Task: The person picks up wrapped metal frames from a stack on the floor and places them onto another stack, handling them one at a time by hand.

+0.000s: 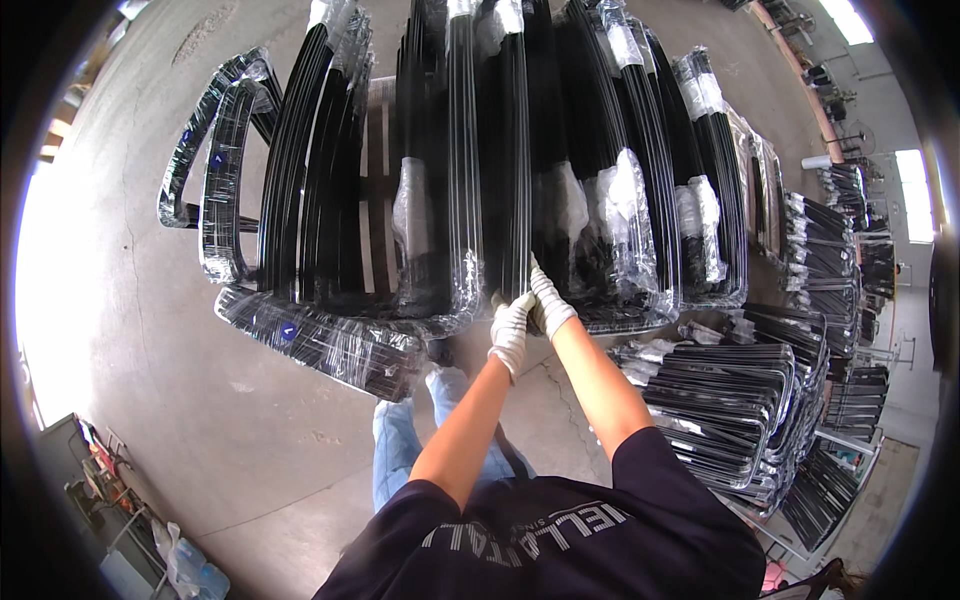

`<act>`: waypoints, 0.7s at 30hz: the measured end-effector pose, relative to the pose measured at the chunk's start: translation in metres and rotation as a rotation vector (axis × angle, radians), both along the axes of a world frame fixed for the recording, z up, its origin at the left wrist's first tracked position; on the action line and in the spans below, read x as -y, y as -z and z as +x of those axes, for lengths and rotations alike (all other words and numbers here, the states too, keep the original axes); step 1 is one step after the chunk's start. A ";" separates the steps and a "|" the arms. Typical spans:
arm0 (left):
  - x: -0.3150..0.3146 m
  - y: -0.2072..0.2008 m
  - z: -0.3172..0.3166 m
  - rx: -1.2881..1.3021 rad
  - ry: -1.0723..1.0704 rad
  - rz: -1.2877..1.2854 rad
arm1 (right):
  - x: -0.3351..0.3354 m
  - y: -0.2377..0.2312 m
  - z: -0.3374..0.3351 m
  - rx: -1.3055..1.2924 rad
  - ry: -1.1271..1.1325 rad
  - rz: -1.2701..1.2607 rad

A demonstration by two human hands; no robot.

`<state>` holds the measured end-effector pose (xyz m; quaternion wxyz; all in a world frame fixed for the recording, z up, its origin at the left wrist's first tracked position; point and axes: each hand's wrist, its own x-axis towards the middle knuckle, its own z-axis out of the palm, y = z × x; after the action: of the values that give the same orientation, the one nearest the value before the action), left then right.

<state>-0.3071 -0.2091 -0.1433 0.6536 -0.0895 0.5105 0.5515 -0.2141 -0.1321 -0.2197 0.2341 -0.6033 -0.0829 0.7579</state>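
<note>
Dark sleeves and bare forearms lowest in frame — reaching up. Left hand (510, 333) and right hand (548, 303), both white-gloved, touching, fingers curled onto black frame bundle (515, 180), upright among plastic-wrapped stacks (330, 340) on concrete floor (150, 330).

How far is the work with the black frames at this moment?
Done: many black frame bundles already lie in clear plastic wrap. In hand: the left hand and right hand, both gloved, grip one upright bundle at its lower edge. Left: unwrapped frames stacked to the right.
</note>
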 end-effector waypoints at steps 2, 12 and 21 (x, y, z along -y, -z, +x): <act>0.001 -0.003 -0.003 0.031 -0.053 0.032 | -0.001 0.005 -0.004 -0.019 -0.002 -0.010; 0.030 -0.059 -0.042 -0.507 0.502 -0.025 | 0.012 -0.043 -0.042 0.268 -0.040 0.177; 0.161 -0.116 -0.187 -0.072 0.582 0.080 | 0.094 -0.236 -0.172 0.497 -0.806 1.023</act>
<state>-0.4943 -0.3703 -0.0272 0.7687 0.1059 0.5155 0.3634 -0.3858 -0.2263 0.0159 0.1637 -0.4950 -0.6981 0.4908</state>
